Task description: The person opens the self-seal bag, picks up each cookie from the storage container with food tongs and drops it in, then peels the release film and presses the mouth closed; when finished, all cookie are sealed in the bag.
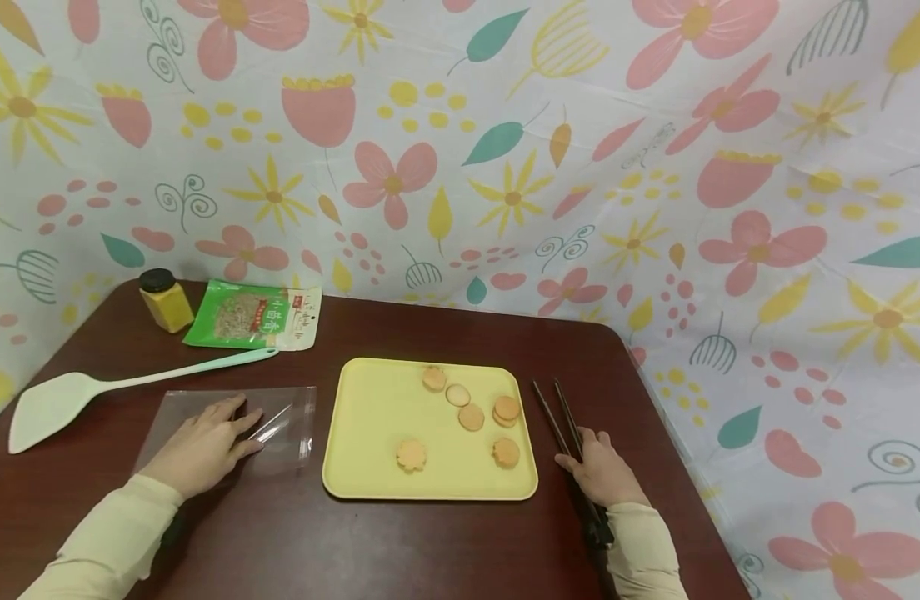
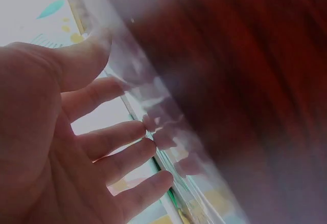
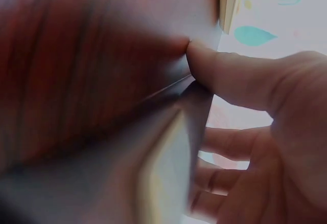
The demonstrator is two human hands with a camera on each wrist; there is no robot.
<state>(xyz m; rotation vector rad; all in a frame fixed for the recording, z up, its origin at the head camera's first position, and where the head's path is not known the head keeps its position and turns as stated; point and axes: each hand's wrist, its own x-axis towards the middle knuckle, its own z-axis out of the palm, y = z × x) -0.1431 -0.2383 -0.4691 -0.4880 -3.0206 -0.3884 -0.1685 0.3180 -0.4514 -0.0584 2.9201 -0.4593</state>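
Observation:
My left hand (image 1: 201, 446) rests with spread fingers on a clear plastic bag (image 1: 287, 417) lying flat at the left. The left wrist view has the same hand (image 2: 107, 147) with its fingertips against the bag's shiny edge (image 2: 168, 127). At the right, my right hand (image 1: 606, 475) is around a pair of dark tongs (image 1: 568, 417), thumb on one side and fingers on the other; their tips are apart and point away from me. In the right wrist view the thumb of that hand (image 3: 245, 116) touches the tongs' edge, and the fingers are partly hidden behind them.
Between the hands lies a yellow tray (image 1: 370, 425) with several round and flower-shaped biscuits (image 1: 471, 417). A pale spatula (image 1: 55, 408), a yellow jar with a black lid (image 1: 167, 304) and a green packet (image 1: 242, 317) are at the back left. A patterned cloth (image 1: 445, 167) hangs behind the table.

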